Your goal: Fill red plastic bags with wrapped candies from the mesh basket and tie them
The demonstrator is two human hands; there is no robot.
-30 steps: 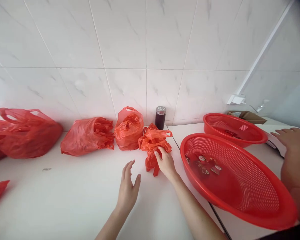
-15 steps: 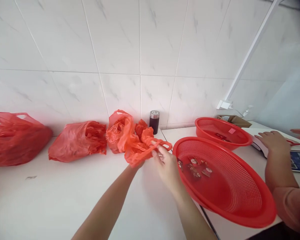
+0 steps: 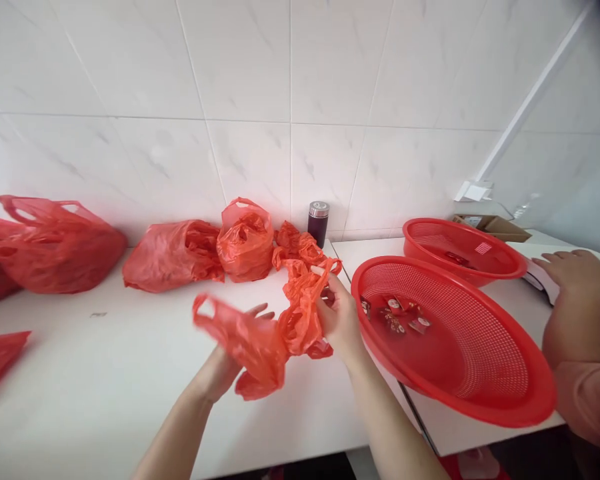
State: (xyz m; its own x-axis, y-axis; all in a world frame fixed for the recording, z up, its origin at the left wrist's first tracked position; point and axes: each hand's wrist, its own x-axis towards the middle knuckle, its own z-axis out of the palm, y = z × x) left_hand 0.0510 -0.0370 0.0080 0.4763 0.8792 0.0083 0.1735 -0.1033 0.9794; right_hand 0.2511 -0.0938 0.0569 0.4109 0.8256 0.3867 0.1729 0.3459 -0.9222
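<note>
Crumpled red plastic bags [image 3: 303, 303] hang from my right hand [image 3: 340, 317], whose fingers are closed on them. One loose red bag [image 3: 257, 353] spreads out to the left, in front of my left hand [image 3: 221, 370]. That hand has its fingers stretched out behind the loose bag, partly covered by it. Beyond my hands, more crumpled bags [image 3: 296, 241] lie near the wall beside a filled red bag [image 3: 246, 247]. Close to my right forearm stands a large red basket [image 3: 460, 393] with several small wrapped packets [image 3: 395, 320] inside.
A bundle of red bags [image 3: 173, 257] and a full bag [image 3: 75, 247] sit along the tiled wall. A dark flask [image 3: 319, 225] stands behind. At right are a second red basket [image 3: 465, 250], a cardboard box [image 3: 505, 230] and another person's arm [image 3: 573, 320].
My hands have moved apart and nearer to me, drawing the crumpled bags away from the wall. A loose bag has spread out toward the left, and my left hand has opened.
</note>
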